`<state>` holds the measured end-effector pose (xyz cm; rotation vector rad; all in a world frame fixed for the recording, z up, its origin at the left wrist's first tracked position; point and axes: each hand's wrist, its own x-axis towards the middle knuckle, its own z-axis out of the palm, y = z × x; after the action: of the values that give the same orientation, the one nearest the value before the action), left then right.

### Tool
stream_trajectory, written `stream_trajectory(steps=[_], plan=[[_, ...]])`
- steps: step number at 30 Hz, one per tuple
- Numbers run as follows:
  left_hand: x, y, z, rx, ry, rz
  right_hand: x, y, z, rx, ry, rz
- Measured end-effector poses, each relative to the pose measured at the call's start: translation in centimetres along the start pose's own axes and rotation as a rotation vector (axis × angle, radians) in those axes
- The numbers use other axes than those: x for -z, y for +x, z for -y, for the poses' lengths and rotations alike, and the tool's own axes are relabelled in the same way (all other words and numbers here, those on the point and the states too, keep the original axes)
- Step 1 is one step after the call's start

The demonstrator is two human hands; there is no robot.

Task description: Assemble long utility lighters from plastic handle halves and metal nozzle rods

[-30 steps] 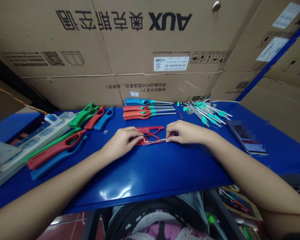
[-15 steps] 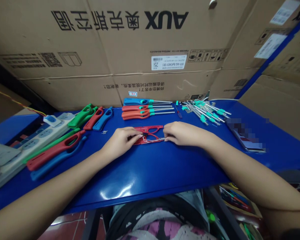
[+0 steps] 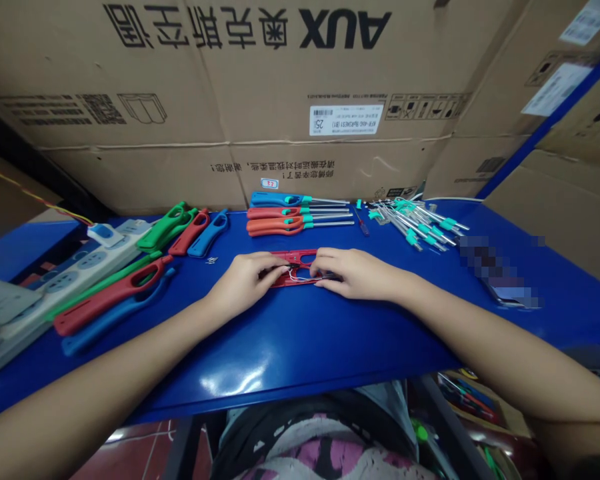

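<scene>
Two red lighter shell halves point(image 3: 300, 255) lie one behind the other on the blue table, between my hands. My left hand point(image 3: 247, 279) pinches a small black part at their left end, with its fingers closed. White wires point(image 3: 296, 275) run from there across the nearer half toward the right. At the right end my right hand point(image 3: 347, 272) is closed over the shells, its thumb and fingers round a small dark piece where the wires end. The fingers partly cover both shell halves.
Assembled lighters point(image 3: 277, 227) lie behind my hands. Metal rods with green ends point(image 3: 420, 223) are piled at the back right, near a phone point(image 3: 495, 273). Coloured shells point(image 3: 113, 297) and a power strip point(image 3: 70, 280) are at left. A cardboard box point(image 3: 260, 87) stands behind.
My right hand has moved left over the red shells and covers more of their right end. My left hand has stayed nearly in place. The view has shifted slightly.
</scene>
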<state>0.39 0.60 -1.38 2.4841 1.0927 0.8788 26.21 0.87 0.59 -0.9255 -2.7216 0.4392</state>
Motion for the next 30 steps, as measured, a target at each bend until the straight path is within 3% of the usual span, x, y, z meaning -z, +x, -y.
stream_trajectory(steps=[21, 30], plan=[[0.2, -0.1, 0.3, -0.078, 0.078, 0.102, -0.5, 0.1, -0.5, 0.029, 0.096, -0.004], [1.3, -0.5, -1.0, -0.068, 0.301, 0.284, -0.3, 0.3, -0.4, 0.005, 0.110, 0.000]])
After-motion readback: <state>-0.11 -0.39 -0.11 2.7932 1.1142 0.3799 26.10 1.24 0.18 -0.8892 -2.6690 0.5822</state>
